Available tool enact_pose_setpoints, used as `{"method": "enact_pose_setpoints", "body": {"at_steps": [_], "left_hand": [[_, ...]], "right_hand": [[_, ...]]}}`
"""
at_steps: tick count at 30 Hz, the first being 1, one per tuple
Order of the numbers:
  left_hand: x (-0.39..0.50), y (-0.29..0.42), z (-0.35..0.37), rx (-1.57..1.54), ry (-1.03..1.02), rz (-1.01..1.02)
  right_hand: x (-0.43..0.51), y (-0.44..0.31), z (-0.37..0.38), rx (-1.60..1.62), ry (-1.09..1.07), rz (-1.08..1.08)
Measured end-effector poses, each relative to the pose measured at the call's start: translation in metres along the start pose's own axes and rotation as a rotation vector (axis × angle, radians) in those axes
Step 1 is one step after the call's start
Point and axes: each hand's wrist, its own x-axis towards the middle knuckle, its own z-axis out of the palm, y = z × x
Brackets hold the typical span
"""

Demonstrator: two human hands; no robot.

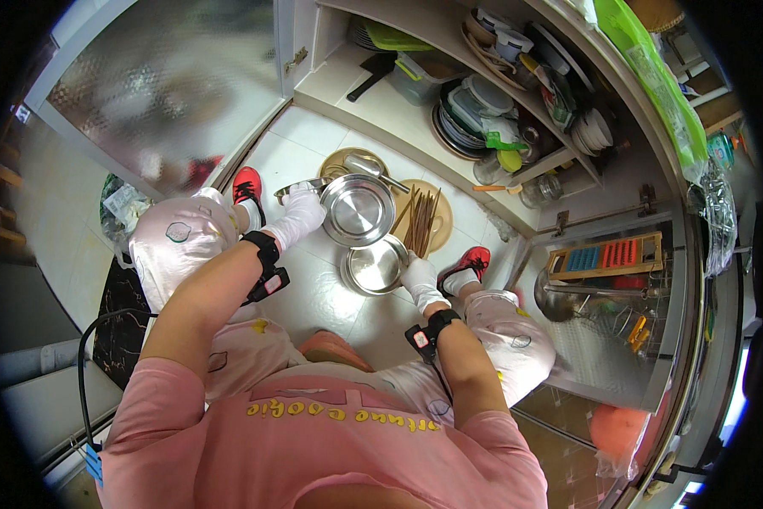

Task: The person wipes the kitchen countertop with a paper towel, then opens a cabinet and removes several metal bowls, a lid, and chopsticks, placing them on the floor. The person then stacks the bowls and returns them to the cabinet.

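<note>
Both of my hands wear white gloves. My left hand (304, 213) grips the edge of a shiny stainless steel bowl (360, 209), tilted so its inside faces up at me. Another steel dish (286, 192) shows partly behind that hand. My right hand (420, 278) holds the right rim of a second stainless steel bowl (375, 266), below and slightly overlapped by the first. Just beyond, a bundle of brown chopsticks (423, 219) lies across a tan round plate (446, 219). A metal-handled utensil (365, 167) rests on another tan plate (354, 153), partly hidden by the bowl.
A low open cabinet (330, 79) ahead holds a black-handled cleaver (375, 75), a clear plastic container (420, 79), stacked plates (451, 130) and glass jars (540, 191). Its open right door (601, 331) carries a grater (604, 256). Red shoes (248, 188) flank the white tiled floor (318, 286).
</note>
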Motion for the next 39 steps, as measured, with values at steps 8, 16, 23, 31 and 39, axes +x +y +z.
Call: {"method": "enact_pose_setpoints", "body": {"at_steps": [8,16,23,31,39], "left_hand": [[0.008,-0.001,-0.002,-0.11,-0.032,-0.04],[-0.008,0.007,-0.016,-0.268,-0.035,-0.128],[-0.01,0.009,-0.02,-0.287,-0.079,-0.14],[0.001,0.003,-0.007,-0.166,-0.072,-0.045],[0.0,0.007,-0.011,-0.187,-0.081,-0.07]], "right_hand": [[-0.013,-0.011,-0.013,-0.081,0.009,0.042],[-0.01,-0.003,-0.018,0.183,0.085,0.051],[-0.002,0.019,-0.005,0.073,0.086,0.049],[0.01,0.042,0.02,0.637,0.029,-0.039],[-0.004,0.036,-0.001,0.615,0.067,-0.018]]}}
